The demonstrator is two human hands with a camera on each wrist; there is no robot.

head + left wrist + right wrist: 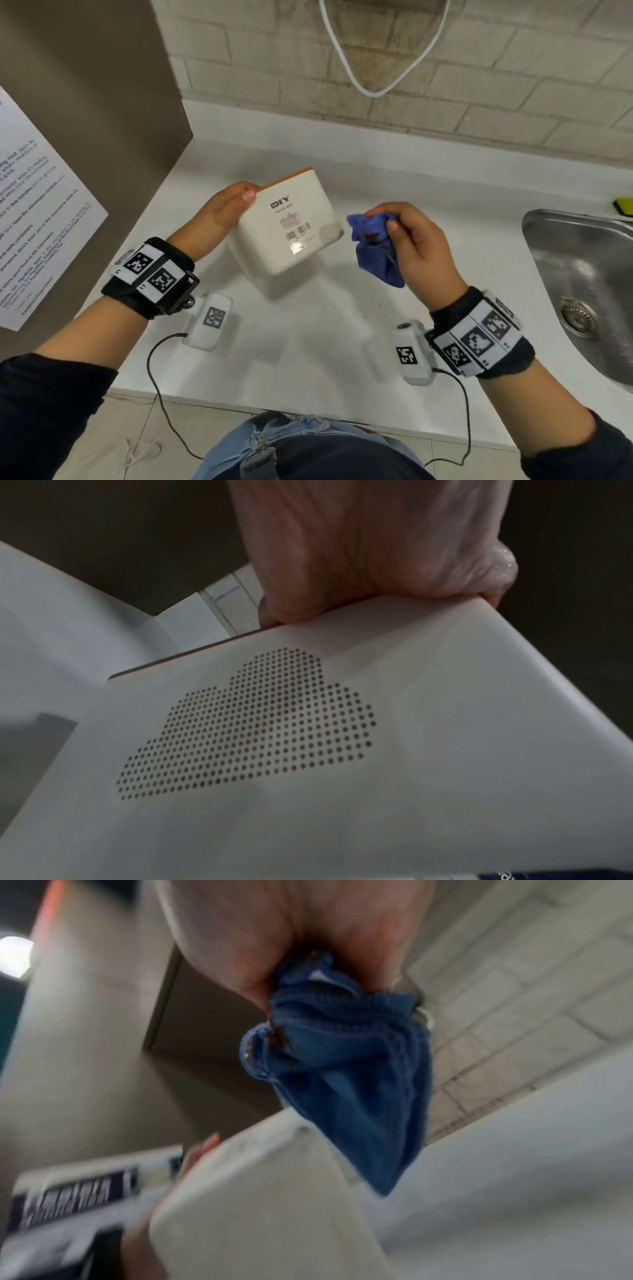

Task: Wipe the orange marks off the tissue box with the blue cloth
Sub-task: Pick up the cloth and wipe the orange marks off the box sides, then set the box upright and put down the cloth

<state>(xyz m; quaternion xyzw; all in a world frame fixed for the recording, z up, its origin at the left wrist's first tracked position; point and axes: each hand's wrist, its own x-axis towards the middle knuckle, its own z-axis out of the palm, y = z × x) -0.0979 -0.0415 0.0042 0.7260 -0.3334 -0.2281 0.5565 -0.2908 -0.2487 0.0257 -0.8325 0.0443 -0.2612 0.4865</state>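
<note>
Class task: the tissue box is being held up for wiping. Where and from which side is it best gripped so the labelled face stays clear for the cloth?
Grip the tissue box by its left edge, as the left hand does: thumb on the labelled face's rim, fingers wrapped behind. Its flat sides suit a clamp grip, probably leaving the face free for the blue cloth in the right hand.

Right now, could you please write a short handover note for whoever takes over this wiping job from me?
Left hand grips the tissue box, held above the white counter with its labelled face up.
Right hand pinches the bunched blue cloth beside the box, not touching it.
Done: the faces in view show no orange marks; the cloth carries a brownish stain.
Left: check the hidden faces, wipe any marks found; small orange specks lie on the counter. The sink is to the right.
</note>
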